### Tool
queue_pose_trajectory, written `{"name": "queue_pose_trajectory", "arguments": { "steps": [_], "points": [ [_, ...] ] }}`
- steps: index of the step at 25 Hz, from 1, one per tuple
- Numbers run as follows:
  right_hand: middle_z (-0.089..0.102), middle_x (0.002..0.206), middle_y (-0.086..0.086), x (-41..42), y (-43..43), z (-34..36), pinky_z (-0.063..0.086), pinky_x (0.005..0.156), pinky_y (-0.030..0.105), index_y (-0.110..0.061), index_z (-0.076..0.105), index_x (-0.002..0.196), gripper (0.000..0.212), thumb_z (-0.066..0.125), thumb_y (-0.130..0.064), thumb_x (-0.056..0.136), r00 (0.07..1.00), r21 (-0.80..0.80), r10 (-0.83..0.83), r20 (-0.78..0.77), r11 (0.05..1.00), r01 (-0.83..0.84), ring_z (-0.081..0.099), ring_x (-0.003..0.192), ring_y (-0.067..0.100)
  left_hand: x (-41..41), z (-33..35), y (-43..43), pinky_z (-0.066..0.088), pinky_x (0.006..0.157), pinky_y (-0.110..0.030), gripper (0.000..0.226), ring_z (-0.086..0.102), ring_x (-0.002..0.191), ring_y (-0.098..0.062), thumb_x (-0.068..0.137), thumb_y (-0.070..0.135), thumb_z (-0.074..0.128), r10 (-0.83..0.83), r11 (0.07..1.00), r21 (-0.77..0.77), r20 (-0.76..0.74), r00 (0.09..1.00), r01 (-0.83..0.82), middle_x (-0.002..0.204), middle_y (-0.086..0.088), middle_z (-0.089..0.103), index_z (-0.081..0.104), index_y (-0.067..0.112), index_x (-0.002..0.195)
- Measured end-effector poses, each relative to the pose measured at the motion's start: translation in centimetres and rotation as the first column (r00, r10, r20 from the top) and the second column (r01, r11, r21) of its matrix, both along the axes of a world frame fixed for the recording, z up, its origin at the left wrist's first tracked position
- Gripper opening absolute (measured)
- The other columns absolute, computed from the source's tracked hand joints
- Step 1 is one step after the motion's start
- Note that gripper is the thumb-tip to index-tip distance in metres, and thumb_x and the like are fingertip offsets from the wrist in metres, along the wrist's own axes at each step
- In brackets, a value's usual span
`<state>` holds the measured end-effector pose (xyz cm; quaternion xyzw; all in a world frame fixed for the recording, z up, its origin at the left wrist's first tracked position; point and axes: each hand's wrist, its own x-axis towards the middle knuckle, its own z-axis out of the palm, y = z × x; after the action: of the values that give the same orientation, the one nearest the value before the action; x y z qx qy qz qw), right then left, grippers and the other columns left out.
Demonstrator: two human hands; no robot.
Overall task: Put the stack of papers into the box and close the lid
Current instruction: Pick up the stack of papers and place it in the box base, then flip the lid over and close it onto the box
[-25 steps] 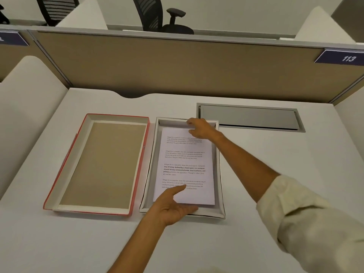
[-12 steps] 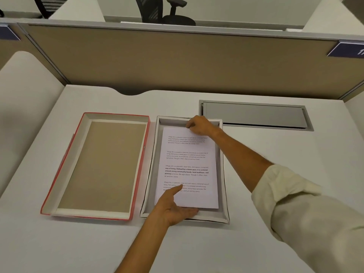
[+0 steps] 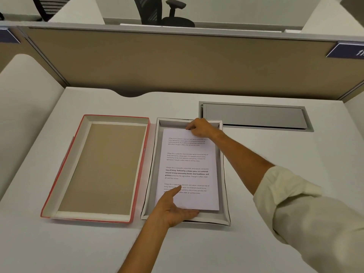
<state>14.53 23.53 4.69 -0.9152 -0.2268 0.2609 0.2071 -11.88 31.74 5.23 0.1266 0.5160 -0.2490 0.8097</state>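
Note:
A stack of printed white papers (image 3: 189,164) lies inside the shallow white box (image 3: 222,170) in the middle of the desk. My left hand (image 3: 173,208) grips the stack's near edge, thumb on top of the page and fingers underneath. My right hand (image 3: 200,127) pinches the far edge of the stack at the box's back wall. The red-edged lid (image 3: 94,168) lies upside down to the left of the box, its brown inside facing up.
A grey cable hatch (image 3: 254,116) is set into the desk behind and right of the box. A tan partition (image 3: 177,62) closes off the back of the desk, with curved white side panels to left and right. Office chairs stand beyond it.
The stack has settled lower into the box and both hands have stayed on its ends. The camera has tilted slightly.

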Motion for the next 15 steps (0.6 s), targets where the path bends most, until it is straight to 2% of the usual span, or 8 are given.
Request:
{"name": "queue_pose_trajectory", "arguments": {
  "steps": [6, 10, 12, 14, 15],
  "points": [
    [0.067, 0.123, 0.015, -0.6, -0.5, 0.4, 0.048, 0.102, 0.037, -0.004, 0.067, 0.12, 0.034, 0.046, 0.003, 0.094, 0.998, 0.011, 0.049, 0.036, 0.999, -0.049, 0.061, 0.113, 0.03, -0.3, 0.4, 0.4, 0.05, 0.081, -0.073, 0.028, 0.058, 0.107, -0.054, 0.087, 0.014, 0.07, 0.003, 0.999, -0.037, 0.044, 0.999, -0.001, 0.114, -0.028, 0.063, 0.054, 0.012, 0.11],
    [0.065, 0.121, 0.017, -0.7, -0.6, 0.9, 0.048, 0.102, 0.042, 0.0, 0.064, 0.118, 0.032, 0.042, 0.005, 0.094, 0.995, -0.025, 0.099, 0.024, 0.995, -0.098, 0.059, 0.113, 0.032, -1.0, 0.8, 0.8, 0.04, 0.103, -0.067, 0.035, 0.054, 0.117, -0.056, 0.085, 0.016, 0.071, -0.101, 0.995, -0.001, 0.119, 0.988, 0.102, 0.125, -0.031, 0.058, 0.054, 0.013, 0.115],
    [0.062, 0.125, 0.017, -0.7, -0.8, 1.2, 0.046, 0.103, 0.042, -0.001, 0.06, 0.122, 0.034, 0.04, 0.004, 0.095, 0.994, -0.046, 0.107, 0.03, 0.993, -0.105, 0.057, 0.117, 0.033, -1.7, 1.0, 1.5, 0.04, 0.106, -0.064, 0.043, 0.055, 0.117, -0.055, 0.085, 0.023, 0.074, -0.211, 0.977, 0.023, 0.157, 0.965, 0.21, 0.128, -0.035, 0.057, 0.053, 0.009, 0.119],
    [0.056, 0.135, 0.016, -0.9, -0.8, 1.7, 0.042, 0.108, 0.038, -0.002, 0.053, 0.132, 0.037, 0.04, 0.001, 0.098, 0.997, 0.0, 0.068, 0.023, 0.998, -0.068, 0.053, 0.124, 0.031, -2.3, 1.5, 3.0, 0.049, 0.101, -0.057, 0.052, 0.063, 0.113, -0.047, 0.085, 0.031, 0.073, -0.346, 0.937, 0.136, 0.243, 0.907, 0.321, 0.123, -0.032, 0.063, 0.052, 0.002, 0.123],
    [0.054, 0.139, 0.015, -1.2, -0.6, 2.0, 0.041, 0.11, 0.036, -0.003, 0.05, 0.136, 0.039, 0.042, 0.0, 0.098, 1.0, 0.065, 0.022, 0.008, 0.998, -0.023, 0.051, 0.128, 0.029, -2.5, 1.7, 4.0, 0.053, 0.097, -0.053, 0.051, 0.067, 0.111, -0.042, 0.085, 0.031, 0.073, -0.394, 0.909, 0.267, 0.295, 0.871, 0.32, 0.121, -0.026, 0.068, 0.055, 0.001, 0.123]
  ]
}}
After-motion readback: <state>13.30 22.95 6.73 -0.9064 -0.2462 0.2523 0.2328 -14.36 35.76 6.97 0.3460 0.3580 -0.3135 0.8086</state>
